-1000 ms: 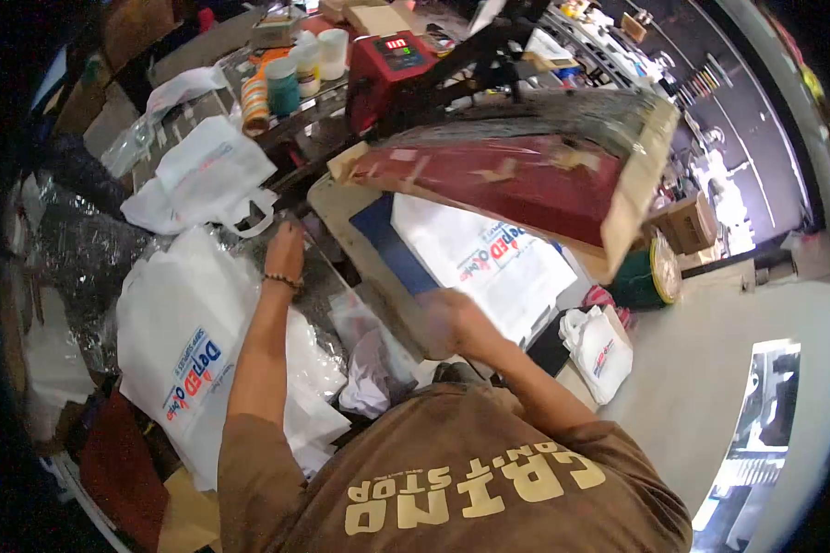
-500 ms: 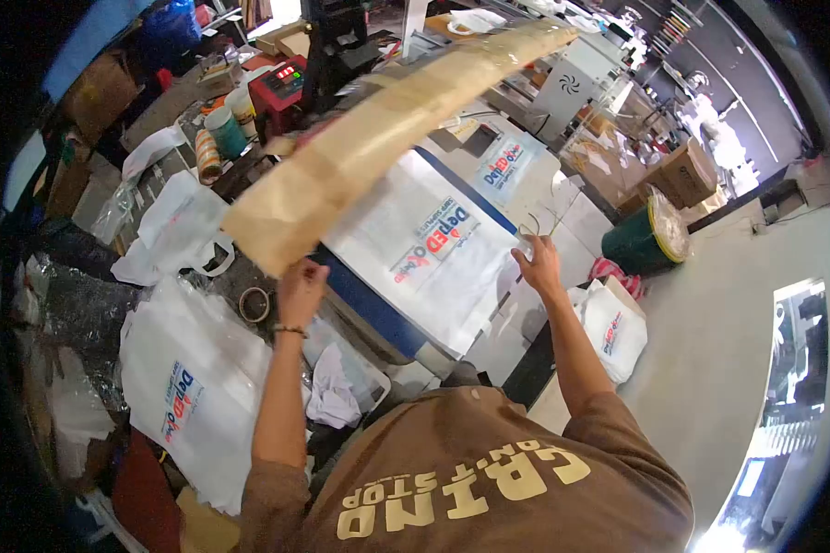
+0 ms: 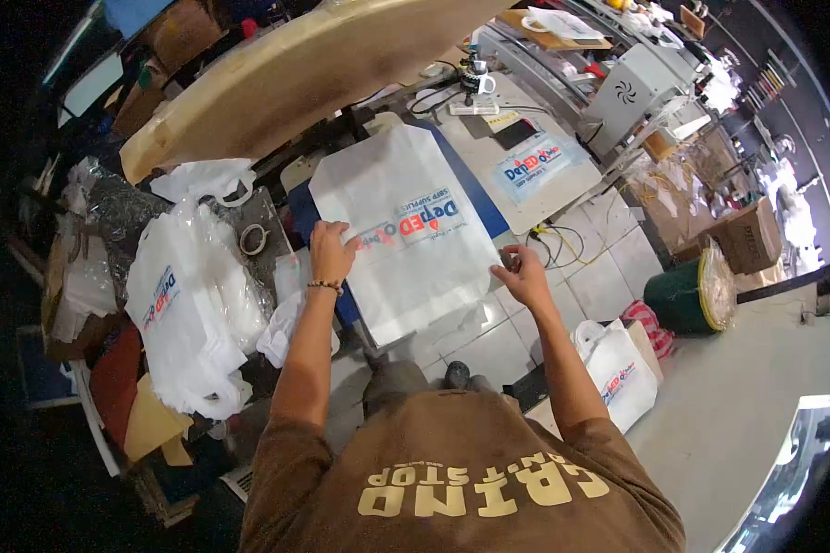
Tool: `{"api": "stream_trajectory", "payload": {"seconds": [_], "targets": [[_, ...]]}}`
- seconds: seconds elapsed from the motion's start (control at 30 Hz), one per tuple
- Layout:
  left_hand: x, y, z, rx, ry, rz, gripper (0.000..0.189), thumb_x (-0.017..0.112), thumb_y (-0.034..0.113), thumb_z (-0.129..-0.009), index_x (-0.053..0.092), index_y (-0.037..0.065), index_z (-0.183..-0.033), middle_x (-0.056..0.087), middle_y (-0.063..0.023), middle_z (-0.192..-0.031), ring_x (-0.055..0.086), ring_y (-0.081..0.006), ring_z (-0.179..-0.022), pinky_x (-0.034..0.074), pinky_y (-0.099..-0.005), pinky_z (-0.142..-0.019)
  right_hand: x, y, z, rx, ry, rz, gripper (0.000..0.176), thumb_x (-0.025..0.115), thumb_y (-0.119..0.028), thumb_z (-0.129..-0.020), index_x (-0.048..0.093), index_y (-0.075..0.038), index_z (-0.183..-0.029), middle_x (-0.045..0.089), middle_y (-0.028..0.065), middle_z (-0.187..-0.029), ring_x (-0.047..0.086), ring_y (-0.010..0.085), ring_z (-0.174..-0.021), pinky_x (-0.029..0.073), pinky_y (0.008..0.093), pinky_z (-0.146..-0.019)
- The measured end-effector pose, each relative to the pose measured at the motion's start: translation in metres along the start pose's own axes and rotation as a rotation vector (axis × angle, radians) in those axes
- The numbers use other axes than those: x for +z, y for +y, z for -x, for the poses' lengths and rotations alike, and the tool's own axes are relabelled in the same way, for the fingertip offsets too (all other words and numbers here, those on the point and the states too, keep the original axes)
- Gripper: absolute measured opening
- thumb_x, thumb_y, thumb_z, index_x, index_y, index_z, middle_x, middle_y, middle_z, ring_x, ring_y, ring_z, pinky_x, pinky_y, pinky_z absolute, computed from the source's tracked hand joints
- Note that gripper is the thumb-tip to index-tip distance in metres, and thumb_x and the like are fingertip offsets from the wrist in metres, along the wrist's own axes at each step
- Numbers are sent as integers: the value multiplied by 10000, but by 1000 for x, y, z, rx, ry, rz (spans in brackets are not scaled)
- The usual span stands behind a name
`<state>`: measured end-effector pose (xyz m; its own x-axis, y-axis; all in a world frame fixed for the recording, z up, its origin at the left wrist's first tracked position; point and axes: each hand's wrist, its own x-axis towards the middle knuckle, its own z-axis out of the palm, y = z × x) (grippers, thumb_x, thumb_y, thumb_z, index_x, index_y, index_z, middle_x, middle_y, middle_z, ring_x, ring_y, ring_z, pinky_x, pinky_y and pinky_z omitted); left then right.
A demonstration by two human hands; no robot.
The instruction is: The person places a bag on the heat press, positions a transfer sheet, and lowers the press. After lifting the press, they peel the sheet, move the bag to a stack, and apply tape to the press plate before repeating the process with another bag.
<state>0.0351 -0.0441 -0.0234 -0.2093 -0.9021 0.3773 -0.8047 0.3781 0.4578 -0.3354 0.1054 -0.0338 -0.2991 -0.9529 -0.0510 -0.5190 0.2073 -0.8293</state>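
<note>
A white printed bag (image 3: 415,267) lies flat on a blue board (image 3: 470,175) in front of me. My left hand (image 3: 333,251) rests at the bag's left edge, fingers apart. At the right edge of the bag is my right hand (image 3: 523,275), its thumb and fingers apart with nothing between them. A large brown-covered panel (image 3: 277,88) stands raised at an angle beyond the bag. To the right of the board, a clear-wrapped printed sheet (image 3: 537,168) lies on the light tabletop (image 3: 526,217).
Printed bags (image 3: 189,304) are piled at the left beside a tape roll (image 3: 254,240). A phone (image 3: 516,135) and mug (image 3: 485,85) are on the tabletop. At right stand a green bin (image 3: 687,300), a carton (image 3: 752,235) and another white bag (image 3: 618,382).
The brown panel now appears higher and farther left. My left hand has gone from the panel's lower edge to the bag's left edge. The view has shifted.
</note>
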Motion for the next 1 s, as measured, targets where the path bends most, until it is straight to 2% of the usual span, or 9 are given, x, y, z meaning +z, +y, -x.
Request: {"api": "stream_trajectory", "payload": {"seconds": [0.07,0.2,0.27,0.33,0.43,0.47,0.57,0.7,1.0], "targets": [[1,8,2,-85,49,17,273,819,157,-723,679,27,-918,623,-131,-957,610,-328,-953,485,-426,-863,5,13,-3,-199,129,187,501,846,-281,-766,637,-27,-1144,616,140,-902,629,235,-794,520,356,-728],[9,23,8,-136,140,139,185,777,123,-737,660,62,-868,617,-95,-921,601,-312,-921,475,-431,-833,1,7,-4,-106,44,57,492,845,-268,-768,644,-33,-1151,589,140,-941,623,248,-831,523,349,-754],[7,44,17,103,161,-43,117,714,75,-758,661,87,-861,617,-77,-897,599,-305,-920,461,-434,-821,-1,4,-4,-88,-17,-28,485,842,-234,-771,641,-25,-1159,599,123,-926,609,233,-808,516,339,-753],[17,54,30,130,148,-55,87,678,51,-769,673,101,-840,645,-74,-935,603,-293,-944,450,-442,-826,0,13,-4,-67,-54,-113,478,833,-205,-779,635,-25,-1174,604,102,-928,599,208,-802,511,328,-744],[23,67,41,332,205,-66,105,688,48,-753,690,82,-852,659,-61,-1032,605,-281,-1010,454,-438,-891,-4,6,-5,8,-116,-266,464,810,-139,-794,623,-21,-1202,600,54,-920,586,154,-813,503,303,-732],[26,69,44,328,196,-63,105,688,48,-753,690,82,-852,659,-61,-1032,605,-281,-1010,454,-438,-891,-4,3,-3,69,-143,-344,459,796,-102,-802,616,-17,-1216,592,27,-910,583,126,-830,501,288,-730],[23,81,47,367,167,-19,103,707,53,-743,690,75,-842,665,-57,-1032,612,-272,-1015,462,-429,-887,-1,6,-6,71,-167,-394,439,767,-51,-815,608,-3,-1222,553,-10,-879,557,94,-826,487,257,-726],[24,88,50,441,126,30,99,717,63,-740,690,74,-834,676,-39,-1031,620,-247,-991,468,-418,-876,-1,-1,-6,139,-181,-521,421,751,-31,-820,612,15,-1214,516,-25,-836,551,93,-802,485,248,-738],[22,96,56,496,23,120,129,683,62,-739,690,74,-867,674,-29,-1039,616,-230,-989,467,-417,-886,-3,-11,-6,222,-191,-607,401,721,-2,-810,627,16,-1199,639,4,-916,597,91,-801,496,245,-725]]}}
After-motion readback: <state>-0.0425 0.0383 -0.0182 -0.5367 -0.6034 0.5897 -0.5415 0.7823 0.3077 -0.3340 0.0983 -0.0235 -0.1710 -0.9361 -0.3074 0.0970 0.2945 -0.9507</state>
